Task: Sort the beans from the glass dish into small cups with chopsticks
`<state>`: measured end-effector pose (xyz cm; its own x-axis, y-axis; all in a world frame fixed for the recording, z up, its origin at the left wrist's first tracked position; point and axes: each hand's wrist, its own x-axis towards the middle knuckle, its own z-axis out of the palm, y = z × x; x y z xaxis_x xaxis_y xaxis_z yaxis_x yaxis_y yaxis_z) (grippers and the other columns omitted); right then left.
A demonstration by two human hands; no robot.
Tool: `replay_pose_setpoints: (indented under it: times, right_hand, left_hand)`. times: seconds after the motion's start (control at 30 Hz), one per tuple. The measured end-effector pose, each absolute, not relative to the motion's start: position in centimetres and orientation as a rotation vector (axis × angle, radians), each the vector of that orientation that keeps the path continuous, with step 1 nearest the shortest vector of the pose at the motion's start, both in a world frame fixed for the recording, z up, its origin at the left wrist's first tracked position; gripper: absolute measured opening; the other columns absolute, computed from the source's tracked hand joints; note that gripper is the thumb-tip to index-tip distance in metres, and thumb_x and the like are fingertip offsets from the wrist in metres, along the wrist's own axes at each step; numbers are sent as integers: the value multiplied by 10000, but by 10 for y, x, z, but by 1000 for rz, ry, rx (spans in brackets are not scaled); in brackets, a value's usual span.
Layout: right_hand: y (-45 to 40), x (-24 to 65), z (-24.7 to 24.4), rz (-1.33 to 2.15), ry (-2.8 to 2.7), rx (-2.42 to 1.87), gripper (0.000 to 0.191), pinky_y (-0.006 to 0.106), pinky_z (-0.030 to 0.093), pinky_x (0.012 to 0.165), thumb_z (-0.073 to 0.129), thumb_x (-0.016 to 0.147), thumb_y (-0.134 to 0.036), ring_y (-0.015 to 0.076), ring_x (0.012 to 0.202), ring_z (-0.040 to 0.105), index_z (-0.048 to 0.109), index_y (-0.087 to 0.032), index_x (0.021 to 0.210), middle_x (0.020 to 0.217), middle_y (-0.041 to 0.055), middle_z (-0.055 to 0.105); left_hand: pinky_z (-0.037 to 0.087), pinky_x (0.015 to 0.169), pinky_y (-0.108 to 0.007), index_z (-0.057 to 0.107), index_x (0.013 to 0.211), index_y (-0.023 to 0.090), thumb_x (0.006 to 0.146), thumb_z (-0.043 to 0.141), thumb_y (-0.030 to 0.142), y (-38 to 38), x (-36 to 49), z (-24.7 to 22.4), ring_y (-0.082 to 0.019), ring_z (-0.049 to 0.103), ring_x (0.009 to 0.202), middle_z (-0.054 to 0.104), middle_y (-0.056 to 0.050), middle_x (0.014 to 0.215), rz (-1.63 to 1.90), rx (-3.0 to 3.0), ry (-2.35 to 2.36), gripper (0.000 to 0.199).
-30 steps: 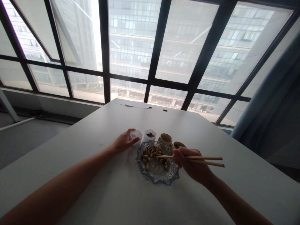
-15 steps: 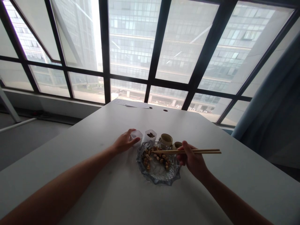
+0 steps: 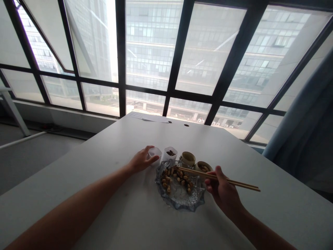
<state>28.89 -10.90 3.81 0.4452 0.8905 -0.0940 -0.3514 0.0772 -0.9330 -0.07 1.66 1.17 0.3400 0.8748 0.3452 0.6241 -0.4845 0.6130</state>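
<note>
My left hand [image 3: 142,160] curves round a white plastic cup [image 3: 155,151], thumb and fingers on its sides. A pair of wooden chopsticks [image 3: 244,184] is held in my right hand [image 3: 224,185], at the right rim of a scalloped glass bowl [image 3: 179,205]. Their tips reach over the nuts [image 3: 183,177], which look like peanuts and pistachios, at the bowl's far side. Whether the tips pinch a nut, I cannot tell. Beside the first cup stands a second white cup [image 3: 168,157] with dark seeds or nuts in it.
Behind the bowl are a round tan cup [image 3: 187,158] and another tan cup [image 3: 202,165] with nuts inside. Papers [image 3: 148,117] lie at the far end of the white table [image 3: 109,142]. Windows rise beyond, and a blue curtain [image 3: 299,114] hangs at the right.
The chopsticks have tilted, their back ends lower and their tips a little farther right and away over the nuts. My right hand has shifted slightly right and down. My left hand stays at the cup.
</note>
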Motion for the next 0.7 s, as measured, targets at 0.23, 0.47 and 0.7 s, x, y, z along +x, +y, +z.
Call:
replay_pose_setpoints:
  times: [0.23,0.47,0.7]
  right_hand:
    - [-140,300,26,995,-542,-1129,568,191,436,373,849,488,-657,101,404,511,663,-142,637,480,28,619]
    - [-138,299,25,929,-554,-1156,651,204,423,380,833,408,-721,113,401,537,658,-138,641,490,34,637]
    - [-143,305,19,623,-981,-1073,550,288,453,399,724,646,-721,168,397,564,680,-173,659,512,59,651]
  left_hand:
    - [490,877,-421,490,1321,174,721,641,684,21,-3,5,-308,647,1008,674,-157,1149,985,2275,1277,802]
    - [521,829,-437,448,1351,145,666,684,685,18,-3,7,-318,682,934,699,-162,1072,954,2256,1332,904]
    - [511,848,-423,444,1328,149,679,697,651,17,-4,9,-305,673,959,691,-158,1099,909,2217,1340,858]
